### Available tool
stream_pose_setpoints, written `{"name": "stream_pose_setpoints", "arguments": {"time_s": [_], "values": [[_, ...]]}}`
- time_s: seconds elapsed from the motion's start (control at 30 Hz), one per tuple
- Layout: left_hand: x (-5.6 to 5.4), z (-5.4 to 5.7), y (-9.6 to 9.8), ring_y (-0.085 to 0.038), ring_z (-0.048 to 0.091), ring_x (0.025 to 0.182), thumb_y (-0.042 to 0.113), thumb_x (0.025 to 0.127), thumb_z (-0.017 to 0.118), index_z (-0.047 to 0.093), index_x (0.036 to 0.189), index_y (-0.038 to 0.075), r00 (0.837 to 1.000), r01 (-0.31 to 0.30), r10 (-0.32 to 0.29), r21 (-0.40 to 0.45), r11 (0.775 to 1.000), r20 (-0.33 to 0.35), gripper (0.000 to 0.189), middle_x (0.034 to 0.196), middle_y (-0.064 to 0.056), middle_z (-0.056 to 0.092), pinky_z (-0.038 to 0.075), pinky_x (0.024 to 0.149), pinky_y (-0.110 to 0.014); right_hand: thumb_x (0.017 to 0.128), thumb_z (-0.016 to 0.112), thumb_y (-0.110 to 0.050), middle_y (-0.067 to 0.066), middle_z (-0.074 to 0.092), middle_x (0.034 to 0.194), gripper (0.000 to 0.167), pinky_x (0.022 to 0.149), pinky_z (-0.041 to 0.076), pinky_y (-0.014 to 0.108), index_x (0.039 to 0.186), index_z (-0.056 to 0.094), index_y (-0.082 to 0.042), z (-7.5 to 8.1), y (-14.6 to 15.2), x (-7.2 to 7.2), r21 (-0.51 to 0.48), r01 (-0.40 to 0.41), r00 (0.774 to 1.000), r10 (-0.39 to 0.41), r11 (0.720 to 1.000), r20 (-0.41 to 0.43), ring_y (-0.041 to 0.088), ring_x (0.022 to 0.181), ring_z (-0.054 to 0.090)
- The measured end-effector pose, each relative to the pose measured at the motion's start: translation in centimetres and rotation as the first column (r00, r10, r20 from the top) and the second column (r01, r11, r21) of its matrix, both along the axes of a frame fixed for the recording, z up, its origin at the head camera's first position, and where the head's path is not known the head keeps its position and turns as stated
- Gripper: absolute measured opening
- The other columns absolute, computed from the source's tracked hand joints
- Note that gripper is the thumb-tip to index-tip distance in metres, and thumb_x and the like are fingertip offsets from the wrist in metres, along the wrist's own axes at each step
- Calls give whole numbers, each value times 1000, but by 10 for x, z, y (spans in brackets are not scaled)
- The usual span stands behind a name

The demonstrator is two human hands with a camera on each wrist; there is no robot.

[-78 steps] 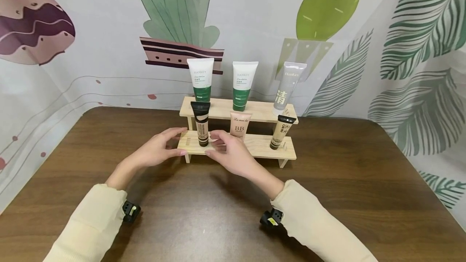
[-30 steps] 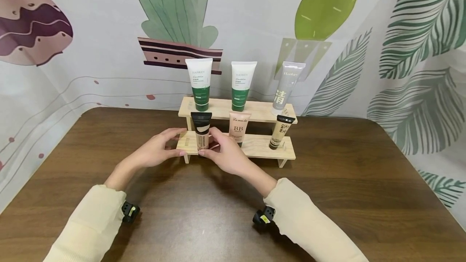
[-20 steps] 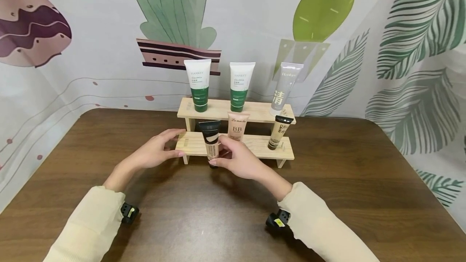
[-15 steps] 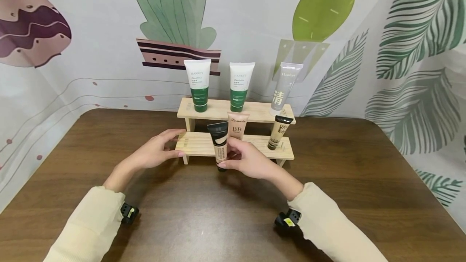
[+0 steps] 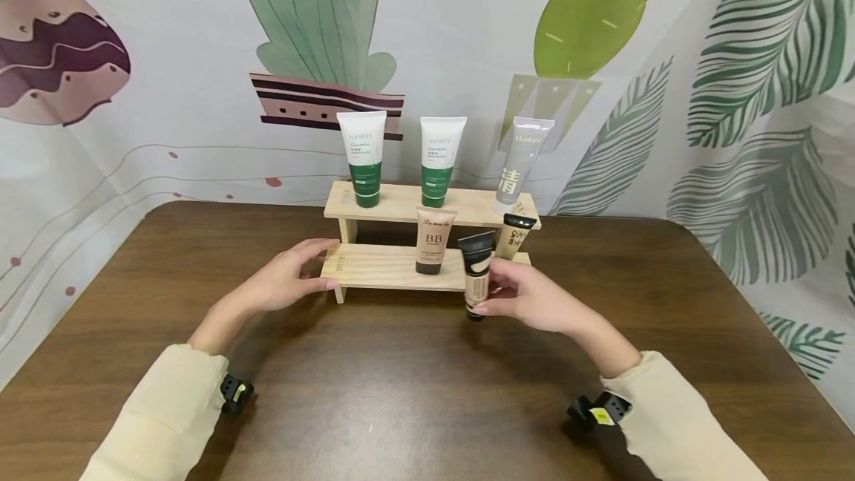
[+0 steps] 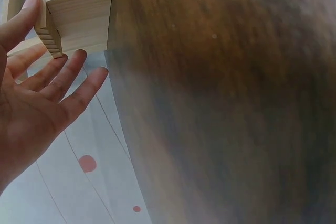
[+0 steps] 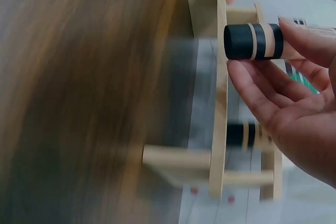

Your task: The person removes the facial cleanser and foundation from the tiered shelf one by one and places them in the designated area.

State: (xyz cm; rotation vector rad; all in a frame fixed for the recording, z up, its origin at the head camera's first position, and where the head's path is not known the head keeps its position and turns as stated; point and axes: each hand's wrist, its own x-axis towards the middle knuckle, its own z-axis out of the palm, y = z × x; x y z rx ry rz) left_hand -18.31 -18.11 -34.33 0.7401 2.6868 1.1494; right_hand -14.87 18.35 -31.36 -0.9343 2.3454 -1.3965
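Observation:
In the head view my right hand pinches a beige tube of cream with black ends between thumb and fingers. The tube overlaps the front edge of the lower shelf, its crimped black end up. The right wrist view shows its black cap close to the shelf board. My left hand is at the left end of the wooden two-tier stand. There the thumb touches the board's edge, and the other fingers stretch out around its end. A small gold tube is partly hidden behind the right hand.
A pink BB cream tube stands on the lower tier. Two white-and-green tubes, one at the left and one in the middle, and a grey tube stand on the upper tier. The stand sits on a brown table before a printed cloth.
My right hand has taken hold of the black-ended tube at the lower shelf's left, drawn it forward and carried it right, past the pink tube. The left hand stays at the stand's left end.

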Motion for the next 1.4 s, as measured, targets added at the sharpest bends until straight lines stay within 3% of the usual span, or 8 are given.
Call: {"name": "stream_pose_setpoints", "arguments": {"time_s": [0.27, 0.57, 0.87, 1.1, 1.4], "values": [[2, 1, 0, -40, 45, 115, 15, 85, 66, 37, 134, -6, 1000, 9, -10, 29, 1000, 13, 61, 133, -25, 37, 46, 88, -47, 80, 68, -1, 11, 66, 92, 27, 72, 53, 30, 104, 57, 2, 3, 56, 4, 7, 55, 998, -55, 998, 0, 19, 84, 63], [2, -1, -1, -39, 45, 115, 15, 84, 67, 38, 134, -4, 1000, 5, -5, 21, 1000, 8, 61, 132, -24, 38, 43, 91, -48, 80, 68, -3, 9, 66, 91, 24, 70, 51, 24, 102, 58, 2, 10, 95, 1, 71, 214, 977, -211, 974, -40, 16, 82, 63], [3, 0, -2, -40, 43, 116, 14, 85, 66, 37, 135, -5, 999, 3, -4, 48, 999, 34, 61, 133, -25, 36, 44, 90, -48, 82, 64, 0, 20, 60, 95, 33, 67, 54, 30, 111, 51, 10, -4, 118, -14, 102, 329, 942, -334, 939, 32, 11, 80, 61], [1, -1, -1, -38, 44, 116, 14, 84, 67, 36, 135, -4, 1000, 7, -7, 31, 999, 14, 63, 133, -24, 37, 44, 90, -47, 83, 61, 5, 21, 57, 94, 38, 67, 55, 32, 116, 45, 16, -20, 127, -24, 93, 373, 920, -381, 923, 87, 10, 80, 59], [0, -1, 0, -40, 44, 116, 9, 84, 66, 35, 135, -8, 999, 19, -22, 89, 996, 37, 61, 134, -25, 35, 45, 90, -46, 85, 59, 5, 24, 57, 97, 38, 67, 55, 34, 117, 42, 17, -34, 134, -35, 109, 398, 901, -411, 911, 140, 10, 79, 60]]}}
